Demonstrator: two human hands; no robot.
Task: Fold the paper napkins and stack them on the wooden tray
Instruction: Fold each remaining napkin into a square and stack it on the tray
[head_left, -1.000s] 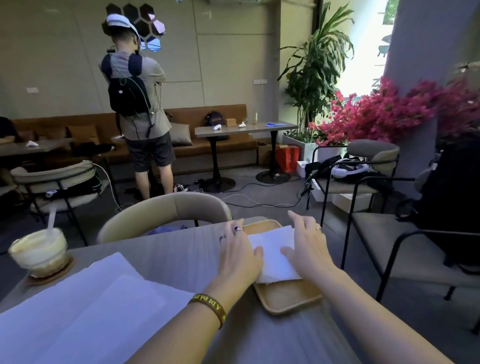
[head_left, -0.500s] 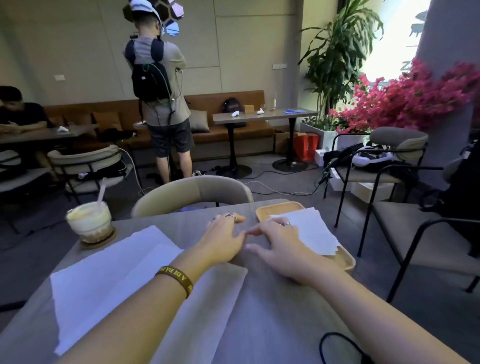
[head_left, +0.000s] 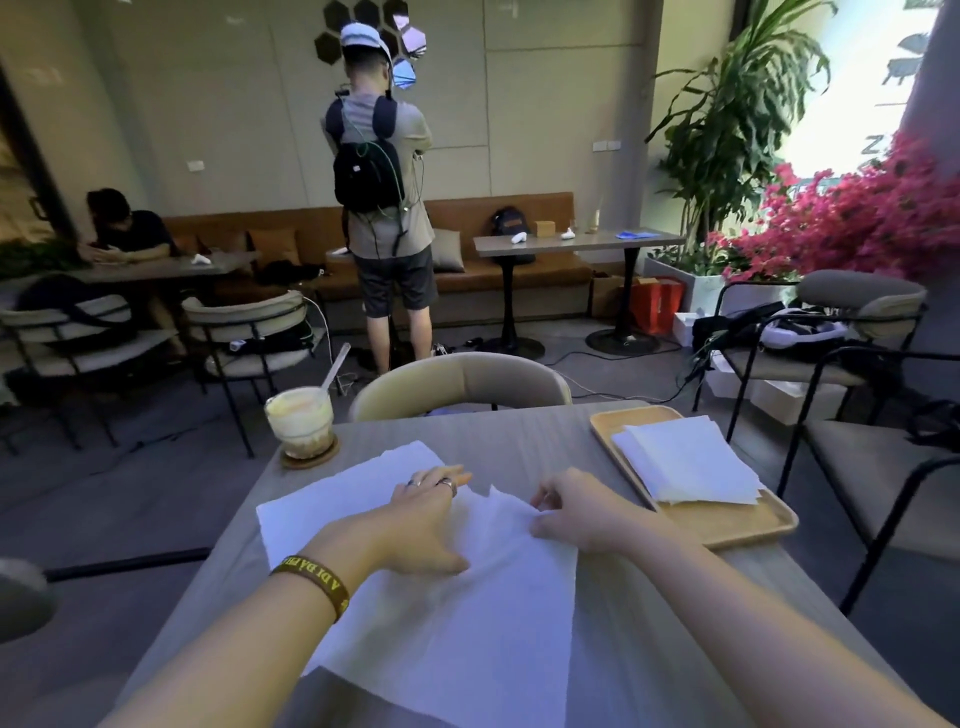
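Both hands have left the tray and are back at the loose sheets. A second ago they were squaring the folded stack. Half a second ago they sat together near the tray's edge.

- The left hand (head_left: 426, 519) lies flat with fingers extended, pressing on the large unfolded white paper napkin (head_left: 467, 639) at the centre of the grey tabletop (head_left: 519, 436).
- The right hand (head_left: 576, 514) has its fingers curled and pinches that napkin's far edge, which stands rucked up between the two hands.
- A second flat white sheet (head_left: 332, 499) lies beneath it, sticking out to the left.
- The pile of folded white napkins (head_left: 685, 462) rests on the rectangular light wooden tray (head_left: 727, 525), off to the right and clear of both hands.

Judgement: the previous napkin is delivered and the next one has just been taken up, with its first fold not yet made. At least two sheets appear to remain.
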